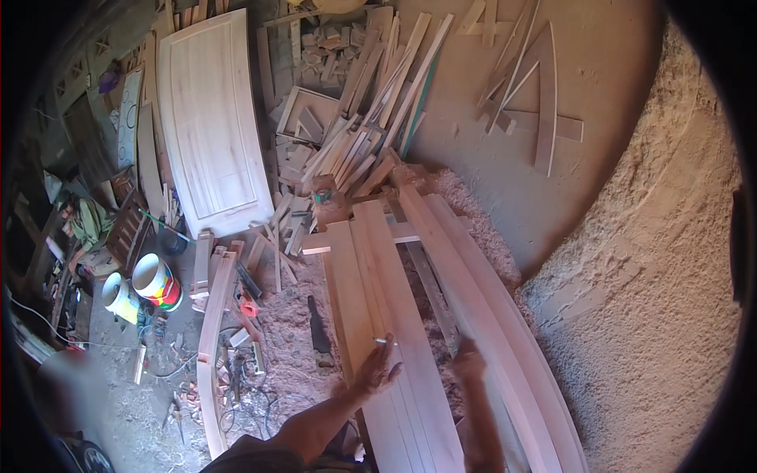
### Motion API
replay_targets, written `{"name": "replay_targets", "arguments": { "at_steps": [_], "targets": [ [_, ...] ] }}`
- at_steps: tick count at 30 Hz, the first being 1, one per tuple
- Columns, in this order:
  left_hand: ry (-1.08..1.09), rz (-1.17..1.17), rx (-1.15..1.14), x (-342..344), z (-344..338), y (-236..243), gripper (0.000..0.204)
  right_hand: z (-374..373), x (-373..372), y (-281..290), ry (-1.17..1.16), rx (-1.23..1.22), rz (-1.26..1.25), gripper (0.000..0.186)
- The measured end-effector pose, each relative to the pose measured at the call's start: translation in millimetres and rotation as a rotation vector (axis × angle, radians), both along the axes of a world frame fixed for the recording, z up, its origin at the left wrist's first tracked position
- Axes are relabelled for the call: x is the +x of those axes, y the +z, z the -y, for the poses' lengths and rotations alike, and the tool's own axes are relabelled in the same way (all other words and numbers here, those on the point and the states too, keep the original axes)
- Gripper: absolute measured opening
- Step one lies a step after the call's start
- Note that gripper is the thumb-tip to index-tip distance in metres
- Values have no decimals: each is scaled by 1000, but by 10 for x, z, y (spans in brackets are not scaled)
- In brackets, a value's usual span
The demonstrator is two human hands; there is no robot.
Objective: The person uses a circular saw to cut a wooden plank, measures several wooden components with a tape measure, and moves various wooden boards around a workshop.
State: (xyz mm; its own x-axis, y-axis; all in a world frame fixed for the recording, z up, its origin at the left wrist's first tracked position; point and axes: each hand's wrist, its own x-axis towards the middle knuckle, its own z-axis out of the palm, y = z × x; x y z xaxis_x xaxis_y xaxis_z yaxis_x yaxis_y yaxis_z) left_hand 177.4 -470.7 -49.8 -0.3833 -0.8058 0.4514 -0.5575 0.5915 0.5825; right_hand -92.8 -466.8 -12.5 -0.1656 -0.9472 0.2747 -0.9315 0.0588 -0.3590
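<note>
Pale wood lies under my left hand (375, 370), whose fingers are partly spread, with a slim white stick (382, 340) held near their tips above the flat boards (402, 319). My right hand (470, 364) is blurred, over the gap between those boards and the long beams (473, 292) to the right; I cannot tell how far its fingers are closed or whether they hold anything. Just left of the boards, a handsaw (318, 333) rests on shavings. Toward their far end, the boards cross a wooden crosspiece (317, 243). Farther left stand two buckets (164, 295), with a person in green (92, 221) beyond them. Ahead, a panelled door (213, 126) stands beside heaped offcuts (347, 154).
</note>
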Motion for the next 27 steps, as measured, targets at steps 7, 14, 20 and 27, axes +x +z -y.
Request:
{"name": "replay_targets", "arguments": {
  "at_steps": [7,14,20,27],
  "targets": [
    [34,0,4,29,-44,9,91,-391,-964,488,-308,157,-266,47],
    [22,31,16,67,-4,-14,88,-450,-407,354,-76,197,-297,49],
    [3,-1,-18,70,20,-23,89,-513,-296,-6,-84,145,-20,58],
    [29,18,36,77,-15,-38,88,-512,-379,58,-211,371,-211,87]
  ]
}}
